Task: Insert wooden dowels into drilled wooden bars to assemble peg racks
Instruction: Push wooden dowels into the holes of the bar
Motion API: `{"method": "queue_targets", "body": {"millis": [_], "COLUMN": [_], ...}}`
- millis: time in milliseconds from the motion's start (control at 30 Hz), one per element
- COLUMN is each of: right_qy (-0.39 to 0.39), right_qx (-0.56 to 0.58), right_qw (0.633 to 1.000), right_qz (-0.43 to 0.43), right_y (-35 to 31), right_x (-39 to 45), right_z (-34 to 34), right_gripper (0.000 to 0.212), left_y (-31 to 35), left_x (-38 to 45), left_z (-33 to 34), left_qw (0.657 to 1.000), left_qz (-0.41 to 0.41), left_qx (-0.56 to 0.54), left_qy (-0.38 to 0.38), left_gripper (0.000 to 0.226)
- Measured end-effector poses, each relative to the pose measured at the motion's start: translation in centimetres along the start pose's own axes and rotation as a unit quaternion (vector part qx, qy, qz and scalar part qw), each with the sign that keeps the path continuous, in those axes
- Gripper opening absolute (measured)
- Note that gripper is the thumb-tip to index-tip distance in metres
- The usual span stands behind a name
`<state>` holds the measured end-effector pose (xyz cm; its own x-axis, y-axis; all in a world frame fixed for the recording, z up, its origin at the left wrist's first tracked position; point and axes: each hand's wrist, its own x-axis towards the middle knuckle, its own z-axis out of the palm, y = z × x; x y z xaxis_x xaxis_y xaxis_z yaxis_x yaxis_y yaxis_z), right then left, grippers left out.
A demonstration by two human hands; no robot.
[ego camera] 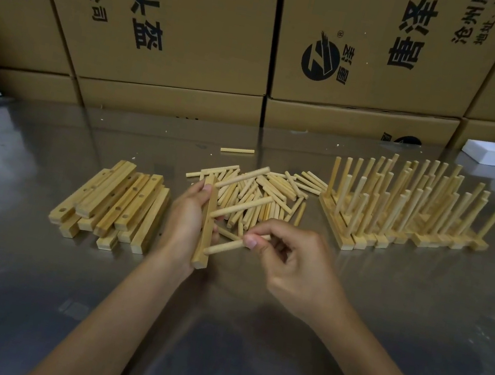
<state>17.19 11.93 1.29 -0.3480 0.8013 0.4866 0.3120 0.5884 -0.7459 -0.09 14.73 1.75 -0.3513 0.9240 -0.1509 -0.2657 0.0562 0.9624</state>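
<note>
Done: a crowd of finished peg racks (405,213) stands on the right of the worktop (247,334), bars side by side and pegs upright; too many overlap to count
In hand: one bar (207,226) held on end just above the worktop, between the pile of bars and the loose dowels
Left hand (184,226): fingers wrapped round that bar from its left side, thumb near the top end
Right hand (289,260): fingers pinch the outer end of a dowel (224,246) whose tip is at a hole low on the bar; how deep it sits cannot be told
Pegs in this bar: at least two more stick out to the right higher up, so by my reading this rack is nearly full
Left to do: a stack of drilled bars (113,201) lies at the left, with holes showing along several faces and no pegs fitted
Dowel supply: a loose heap of dowels (258,195) lies behind the hands, with a stray dowel (237,150) farther back
Look of the parts: pale, unfinished wood; bars square in section, dowels round and plain
Overall: well under way, with many bars remaining
</note>
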Motion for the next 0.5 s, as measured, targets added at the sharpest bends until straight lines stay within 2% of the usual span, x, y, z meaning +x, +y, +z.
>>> {"method": "queue_targets", "body": {"millis": [100, 167, 200, 267, 333, 500], "right_qy": [-0.003, -0.002, -0.009, -0.043, -0.052, 0.034], "right_qx": [0.103, 0.24, 0.272, 0.235, 0.195, 0.162], "right_qw": [0.993, 0.961, 0.947, 0.95, 0.96, 0.964], "right_qz": [0.058, 0.135, 0.17, 0.203, 0.192, 0.209], "right_y": [-0.2, -0.5, -0.6, -0.9, -1.1, -0.3], "right_x": [0.3, 0.3, 0.2, -0.3, -0.7, 0.1], "right_z": [0.1, 0.5, 1.0, 2.3, 3.5, 2.9], "right_gripper": [0.008, 0.01, 0.016, 0.022, 0.014, 0.014], "left_y": [0.3, 0.3, 0.3, 0.1, -0.2, -0.5], "left_x": [0.0, -0.1, -0.2, -0.5, -0.7, -0.2], "left_z": [0.0, 0.3, 0.4, 0.6, 0.7, 0.7], "left_qw": [1.0, 0.999, 0.999, 0.997, 0.997, 0.995], "left_qz": [0.009, 0.018, 0.023, 0.03, 0.038, 0.047], "left_qx": [-0.021, -0.037, -0.046, -0.064, -0.063, -0.071], "left_qy": [0.004, 0.008, 0.007, 0.004, 0.0, -0.061], "left_gripper": [0.029, 0.029, 0.028, 0.025, 0.023, 0.032]}}
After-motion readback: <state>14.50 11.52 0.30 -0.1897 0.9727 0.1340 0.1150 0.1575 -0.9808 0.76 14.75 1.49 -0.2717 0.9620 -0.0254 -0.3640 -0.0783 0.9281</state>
